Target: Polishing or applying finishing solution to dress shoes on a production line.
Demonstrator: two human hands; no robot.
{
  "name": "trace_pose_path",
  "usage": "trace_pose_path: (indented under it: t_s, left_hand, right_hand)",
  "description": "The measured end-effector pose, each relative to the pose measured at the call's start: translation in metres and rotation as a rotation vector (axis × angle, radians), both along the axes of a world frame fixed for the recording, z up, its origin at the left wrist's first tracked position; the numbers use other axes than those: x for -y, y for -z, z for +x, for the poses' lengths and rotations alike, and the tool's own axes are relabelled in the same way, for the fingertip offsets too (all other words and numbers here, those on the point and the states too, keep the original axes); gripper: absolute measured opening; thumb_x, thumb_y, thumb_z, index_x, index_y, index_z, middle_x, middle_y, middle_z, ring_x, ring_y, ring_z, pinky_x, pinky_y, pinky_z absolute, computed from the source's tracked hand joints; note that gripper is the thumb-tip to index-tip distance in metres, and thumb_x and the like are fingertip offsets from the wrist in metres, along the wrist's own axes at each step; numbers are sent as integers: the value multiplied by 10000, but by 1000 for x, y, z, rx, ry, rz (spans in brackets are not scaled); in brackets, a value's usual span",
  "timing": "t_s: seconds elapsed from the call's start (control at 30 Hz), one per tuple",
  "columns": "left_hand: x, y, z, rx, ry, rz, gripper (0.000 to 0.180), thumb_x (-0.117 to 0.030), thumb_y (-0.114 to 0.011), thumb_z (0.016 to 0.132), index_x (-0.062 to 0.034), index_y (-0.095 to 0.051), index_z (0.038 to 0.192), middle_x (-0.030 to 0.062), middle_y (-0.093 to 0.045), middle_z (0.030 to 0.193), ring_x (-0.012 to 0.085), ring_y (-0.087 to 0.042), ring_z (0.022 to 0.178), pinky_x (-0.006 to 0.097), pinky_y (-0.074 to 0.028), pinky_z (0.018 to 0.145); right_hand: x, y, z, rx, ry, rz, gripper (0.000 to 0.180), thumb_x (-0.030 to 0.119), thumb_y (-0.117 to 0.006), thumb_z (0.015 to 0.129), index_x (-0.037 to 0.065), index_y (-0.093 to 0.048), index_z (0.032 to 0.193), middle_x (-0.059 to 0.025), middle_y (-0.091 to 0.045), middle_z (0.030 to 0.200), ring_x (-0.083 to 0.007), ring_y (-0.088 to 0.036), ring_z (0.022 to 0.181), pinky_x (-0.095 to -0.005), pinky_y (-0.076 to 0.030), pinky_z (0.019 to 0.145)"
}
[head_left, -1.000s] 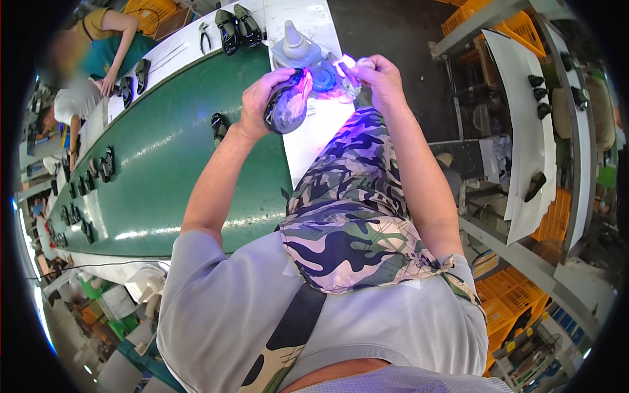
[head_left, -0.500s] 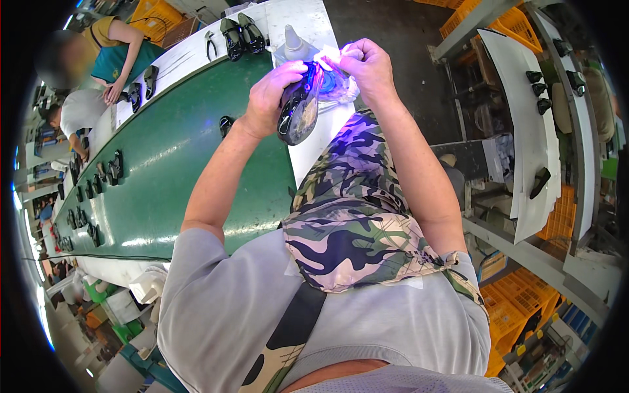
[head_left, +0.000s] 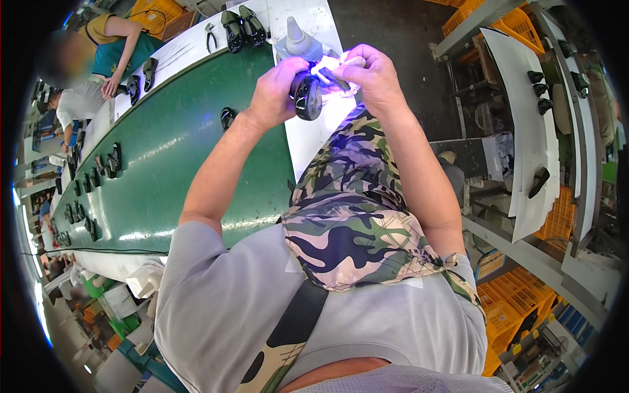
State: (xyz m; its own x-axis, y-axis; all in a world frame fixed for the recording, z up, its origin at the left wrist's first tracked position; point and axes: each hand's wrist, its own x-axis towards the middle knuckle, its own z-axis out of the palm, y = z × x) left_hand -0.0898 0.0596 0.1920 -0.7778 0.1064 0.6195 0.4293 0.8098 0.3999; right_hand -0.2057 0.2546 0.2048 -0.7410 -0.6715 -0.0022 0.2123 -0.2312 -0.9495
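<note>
Black shiny shoe (head_left: 308, 98) in the grip of the left hand (head_left: 272, 96), right hand (head_left: 375, 77) close beside, its hold unclear.

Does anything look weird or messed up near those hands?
Mostly no. The oddest bit is a bright bluish-purple glow between the left hand, which holds a shiny black shoe, and the right hand; it washes out details there. I see no clear spill or damage.

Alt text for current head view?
A person's left hand holds a glossy black shoe beside a bright violet glow; the right hand is close by, its grip lost in glare. More dark shoes lie on a green work surface to the left.
</note>
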Motion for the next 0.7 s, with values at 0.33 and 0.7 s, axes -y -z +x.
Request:
trace_pose_path:
  t_s: [0.33,0.7]
  left_hand:
    - [-4,3,1,572,-60,36,618,-151,-849,573,-33,-557,1105,145,-656,968,310,-659,857,392,-542,776]
    - [12,19,1,1024,221,460,903,-285,-907,549,62,-501,1277,140,-650,1112,247,-603,1049,337,-466,969]
  right_hand:
    - [-3,-15,-5,-275,104,103,195,62,-792,725,18,-616,795,7,-607,734,-60,-546,665,-235,-461,592]
    - [2,3,-18,-336,153,28,194,57,-792,718,21,-613,784,12,-611,727,-55,-544,685,-239,-471,624]
